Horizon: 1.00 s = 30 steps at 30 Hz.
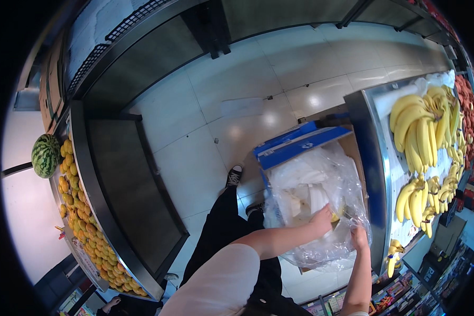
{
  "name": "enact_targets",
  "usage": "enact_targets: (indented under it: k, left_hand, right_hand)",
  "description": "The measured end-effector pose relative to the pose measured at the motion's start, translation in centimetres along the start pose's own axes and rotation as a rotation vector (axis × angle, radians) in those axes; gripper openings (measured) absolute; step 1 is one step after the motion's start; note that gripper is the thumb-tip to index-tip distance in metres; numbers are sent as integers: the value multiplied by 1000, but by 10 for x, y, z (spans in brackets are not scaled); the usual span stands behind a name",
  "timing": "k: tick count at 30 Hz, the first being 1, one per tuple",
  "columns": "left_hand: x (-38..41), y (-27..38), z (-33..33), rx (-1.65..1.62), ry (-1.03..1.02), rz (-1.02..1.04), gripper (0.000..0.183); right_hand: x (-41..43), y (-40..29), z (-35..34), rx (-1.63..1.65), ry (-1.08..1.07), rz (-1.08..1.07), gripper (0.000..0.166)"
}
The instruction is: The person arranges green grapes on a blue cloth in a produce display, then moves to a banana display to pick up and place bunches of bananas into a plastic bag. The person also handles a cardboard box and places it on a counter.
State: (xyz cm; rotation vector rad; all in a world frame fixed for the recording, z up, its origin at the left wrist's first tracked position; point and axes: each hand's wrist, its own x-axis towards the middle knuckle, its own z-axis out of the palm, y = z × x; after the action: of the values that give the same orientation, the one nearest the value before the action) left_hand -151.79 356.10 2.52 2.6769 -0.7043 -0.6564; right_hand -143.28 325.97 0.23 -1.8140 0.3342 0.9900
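A blue cardboard box (304, 148) stands open before me, lined with a clear plastic bag (312, 256) and white packing sheets (318, 197). My left hand (322, 219) reaches into it beside a small yellow piece of fruit, likely a banana (335, 218); whether the fingers grip it or the sheet is not clear. At the box's right side, my right hand (358, 236) has its fingers closed on the crumpled edge of the plastic bag. Bunches of bananas (414, 126) lie on the display stand to the right of the box.
The metal edge of the banana stand (381, 158) runs close along the box. To the left, a low stand holds orange-green citrus fruit (83, 213) and a watermelon (46, 156). A metal-edged counter (158, 67) curves across the top. Another person's hand (112, 302) shows at lower left.
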Motion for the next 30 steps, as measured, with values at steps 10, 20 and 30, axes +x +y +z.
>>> enact_targets:
  k: [10,20,30]
  left_hand:
    - [-82,-75,-24,220,-210,-174,51]
    - [-83,-157,-63,-119,-298,-200,38]
    - [-86,-141,-87,-86,-448,-200,27]
  right_hand:
    - [4,-16,14,85,158,329,62]
    - [-12,-148,98,113,98,420,58]
    - [31,32,148,384,491,394,25]
